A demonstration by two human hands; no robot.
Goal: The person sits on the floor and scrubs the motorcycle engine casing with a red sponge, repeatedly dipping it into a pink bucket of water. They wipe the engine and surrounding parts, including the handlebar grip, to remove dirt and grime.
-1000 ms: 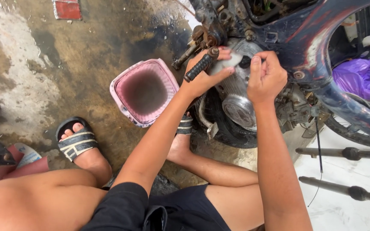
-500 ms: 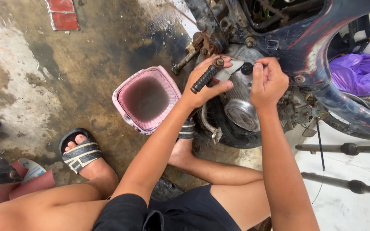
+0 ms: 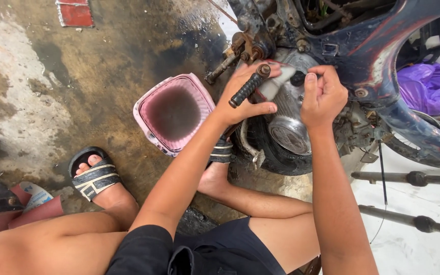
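Black ribbed rubber covers the kick-starter lever (image 3: 247,89), which lies across my left hand (image 3: 248,99), fingers loosely curled under it. It looks stiff, heavy and oily; the rubber gives the surest hold. My right hand (image 3: 323,95) is closed, fingertips pinching a small dark part (image 3: 297,78) on the engine case (image 3: 289,130).

Kick lever (image 3: 248,87) and frame (image 3: 378,56) crowd the engine (image 3: 286,127) — leftward floor (image 3: 77,81) seemingly open.
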